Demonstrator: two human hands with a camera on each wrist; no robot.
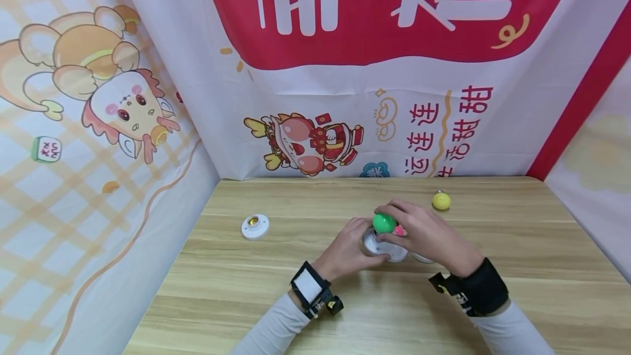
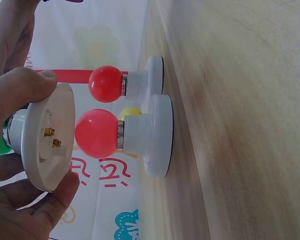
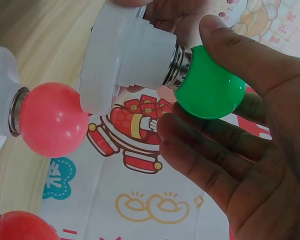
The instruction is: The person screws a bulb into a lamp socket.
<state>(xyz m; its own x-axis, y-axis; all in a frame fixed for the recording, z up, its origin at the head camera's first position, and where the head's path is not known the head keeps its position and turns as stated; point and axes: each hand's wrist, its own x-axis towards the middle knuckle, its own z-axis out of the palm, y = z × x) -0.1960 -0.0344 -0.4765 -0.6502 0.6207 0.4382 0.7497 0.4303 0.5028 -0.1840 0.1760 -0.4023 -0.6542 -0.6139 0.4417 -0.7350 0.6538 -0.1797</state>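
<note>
In the head view my left hand (image 1: 347, 248) holds a white round lamp holder (image 2: 50, 135) above the table, gripping its rim between thumb and fingers. The left wrist view shows its hollow underside with brass screws. A green bulb (image 3: 210, 85) sits in its socket, with a band of metal showing between them. My right hand (image 1: 426, 232) has its thumb and fingers curved loosely round the green bulb. Just beyond, a pinkish-red bulb (image 2: 97, 132) and a red bulb (image 2: 105, 83) stand in white holders on the table.
Toward the left of the wooden table (image 1: 207, 289) lies a white lamp holder (image 1: 255, 227) with no bulb in it. A yellow bulb (image 1: 441, 200) lies near the back right. Printed cloth (image 1: 197, 97) hangs behind and beside the table.
</note>
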